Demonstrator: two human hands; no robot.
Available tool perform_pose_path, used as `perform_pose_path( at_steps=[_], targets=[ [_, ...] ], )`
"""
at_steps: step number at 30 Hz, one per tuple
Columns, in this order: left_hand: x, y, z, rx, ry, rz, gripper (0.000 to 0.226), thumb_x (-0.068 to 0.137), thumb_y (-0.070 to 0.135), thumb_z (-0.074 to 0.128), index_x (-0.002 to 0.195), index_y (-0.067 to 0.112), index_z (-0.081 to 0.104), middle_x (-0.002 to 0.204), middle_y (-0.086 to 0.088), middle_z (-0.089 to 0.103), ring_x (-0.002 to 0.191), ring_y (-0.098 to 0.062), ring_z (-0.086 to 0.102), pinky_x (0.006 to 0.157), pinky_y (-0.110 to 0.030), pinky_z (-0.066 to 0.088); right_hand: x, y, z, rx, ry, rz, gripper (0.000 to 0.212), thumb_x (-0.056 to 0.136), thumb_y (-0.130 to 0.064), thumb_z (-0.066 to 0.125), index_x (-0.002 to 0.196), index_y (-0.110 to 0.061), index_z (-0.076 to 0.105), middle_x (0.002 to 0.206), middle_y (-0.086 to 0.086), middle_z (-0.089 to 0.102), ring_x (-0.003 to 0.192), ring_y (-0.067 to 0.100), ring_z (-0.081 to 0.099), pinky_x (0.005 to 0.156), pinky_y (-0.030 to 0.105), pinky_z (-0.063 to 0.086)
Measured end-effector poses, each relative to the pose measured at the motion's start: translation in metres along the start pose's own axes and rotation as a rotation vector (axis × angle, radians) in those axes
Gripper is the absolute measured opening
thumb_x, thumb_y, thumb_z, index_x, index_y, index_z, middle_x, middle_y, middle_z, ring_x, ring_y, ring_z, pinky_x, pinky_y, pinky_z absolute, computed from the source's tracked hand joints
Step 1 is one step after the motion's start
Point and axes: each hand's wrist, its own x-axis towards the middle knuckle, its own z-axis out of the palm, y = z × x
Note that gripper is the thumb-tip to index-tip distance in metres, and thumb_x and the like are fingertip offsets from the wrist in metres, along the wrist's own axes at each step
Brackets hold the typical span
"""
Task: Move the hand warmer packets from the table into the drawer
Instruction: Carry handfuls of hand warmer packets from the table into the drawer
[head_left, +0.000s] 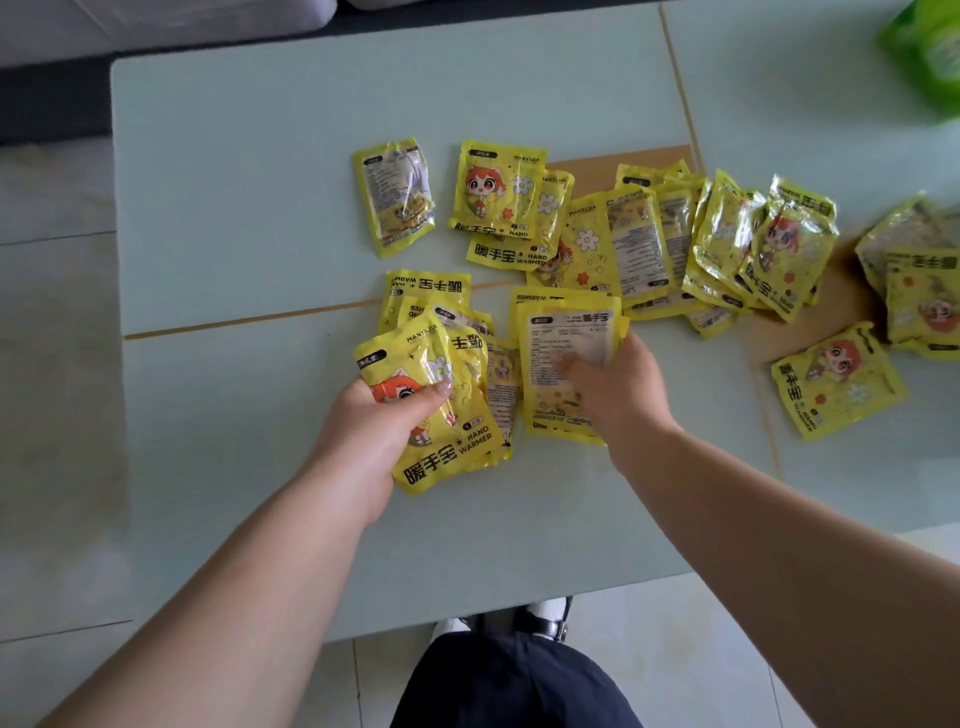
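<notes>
Several yellow hand warmer packets lie scattered over the pale green table (249, 197). My left hand (374, 436) grips a fanned stack of packets (441, 447) just above the table's middle, thumb across the top one. My right hand (613, 395) holds a second stack of packets (561, 332), its top packet showing the printed back side. A loose single packet (395, 195) lies at the far left of the spread. A heap of packets (727, 244) sits to the right. The drawer is not in view.
More packets (839, 392) lie at the right edge on a brown strip of the table. A green bag (924, 57) sits at the top right corner. White tiled floor (52, 364) lies to the left, and my dark trousers (514, 680) show below the table's front edge.
</notes>
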Motion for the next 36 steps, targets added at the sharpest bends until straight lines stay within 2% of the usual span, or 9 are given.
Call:
perform_pose_path(
  at_steps=[4,8,10,13,22,28,30,34,36],
  targets=[
    [0.002,-0.016,0.013,0.171,0.156,0.05,0.021,0.074,0.022,0.078,0.088,0.02,0.064,0.09,-0.001,0.07,0.079,-0.022,0.066,0.068,-0.03,0.05,-0.004,0.006,-0.015,0.124,0.074,0.017,0.017,0.081,-0.02,0.069,0.096,-0.024,0.06,0.087,-0.005,0.067,0.076,0.015,0.062,0.071,0.034,0.052],
    [0.001,-0.03,0.034,0.247,0.302,0.088,0.025,0.072,0.027,0.078,0.087,0.021,0.06,0.094,-0.005,0.07,0.086,-0.03,0.067,0.081,-0.043,0.054,-0.013,0.011,-0.031,0.284,0.048,0.049,0.017,0.082,-0.015,0.071,0.088,-0.027,0.06,0.095,0.004,0.073,0.086,0.026,0.07,0.073,0.042,0.057],
    [-0.001,-0.034,0.044,0.251,0.352,0.095,0.028,0.072,0.028,0.078,0.091,0.018,0.06,0.098,-0.007,0.07,0.089,-0.032,0.066,0.083,-0.044,0.054,-0.018,0.012,-0.038,0.366,0.023,0.079,0.017,0.083,-0.013,0.069,0.089,-0.027,0.06,0.099,0.01,0.073,0.093,0.037,0.069,0.077,0.052,0.057],
    [0.0,-0.038,0.051,0.253,0.383,0.08,0.033,0.073,0.026,0.078,0.099,0.013,0.062,0.104,-0.01,0.069,0.095,-0.033,0.065,0.083,-0.04,0.052,-0.024,0.017,-0.046,0.438,-0.003,0.102,0.017,0.085,-0.009,0.066,0.091,-0.024,0.062,0.1,0.013,0.072,0.095,0.039,0.068,0.083,0.061,0.052],
    [-0.003,-0.036,0.06,0.274,0.369,0.084,0.032,0.077,0.025,0.075,0.101,0.013,0.059,0.108,-0.009,0.067,0.099,-0.033,0.063,0.079,-0.035,0.046,-0.027,0.027,-0.055,0.464,0.005,0.12,0.018,0.082,-0.008,0.068,0.094,-0.021,0.062,0.098,0.009,0.073,0.089,0.03,0.071,0.083,0.056,0.054],
    [-0.005,-0.034,0.066,0.271,0.322,0.087,0.028,0.077,0.026,0.075,0.091,0.017,0.052,0.094,-0.003,0.061,0.094,-0.031,0.063,0.079,-0.036,0.048,-0.028,0.035,-0.062,0.474,0.017,0.136,0.018,0.083,-0.01,0.068,0.096,-0.021,0.063,0.099,0.009,0.073,0.089,0.031,0.071,0.082,0.057,0.054],
    [-0.006,-0.034,0.067,0.244,0.282,0.085,0.029,0.077,0.026,0.075,0.095,0.015,0.055,0.097,-0.002,0.064,0.091,-0.03,0.063,0.079,-0.036,0.05,-0.03,0.038,-0.066,0.483,0.028,0.142,0.018,0.082,-0.012,0.07,0.096,-0.021,0.063,0.098,0.008,0.074,0.088,0.031,0.071,0.081,0.057,0.055],
    [-0.014,-0.032,0.075,0.159,0.151,0.108,0.026,0.076,0.024,0.076,0.095,0.016,0.06,0.09,0.0,0.067,0.075,-0.017,0.062,0.062,-0.027,0.046,-0.038,0.046,-0.081,0.554,0.05,0.158,0.017,0.083,-0.01,0.068,0.096,-0.02,0.063,0.091,0.005,0.075,0.081,0.025,0.073,0.076,0.051,0.058],
    [-0.018,-0.029,0.08,0.171,0.102,0.112,0.024,0.074,0.025,0.077,0.09,0.019,0.06,0.092,-0.003,0.069,0.081,-0.022,0.065,0.071,-0.034,0.053,-0.044,0.051,-0.091,0.591,0.064,0.171,0.018,0.083,-0.008,0.067,0.098,-0.018,0.064,0.09,0.005,0.075,0.08,0.024,0.074,0.074,0.048,0.058]
  ],
)
